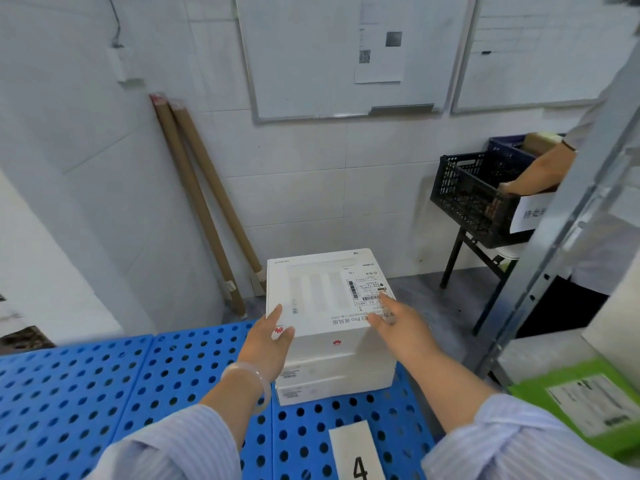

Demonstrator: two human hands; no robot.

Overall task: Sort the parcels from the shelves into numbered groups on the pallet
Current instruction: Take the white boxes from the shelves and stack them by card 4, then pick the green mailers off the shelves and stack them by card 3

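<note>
Parcels (pixel 332 368) of smooth white card, flat and square-edged, sit stacked on the blue plastic pallet (pixel 104 393), its hard surface pierced by rows of round holes; the top parcel (pixel 318 292) bears a printed paper shipping label (pixel 367 289) towards its three o'clock edge. The left hand (pixel 270 337), fingers nearly straight, touches the top parcel's seven o'clock corner, and the right hand (pixel 398 327) rests open, fingers spread, on its lid at four o'clock. A white number card (pixel 358 455) marked 4 lies flat on the pallet at six o'clock from the stack.
</note>
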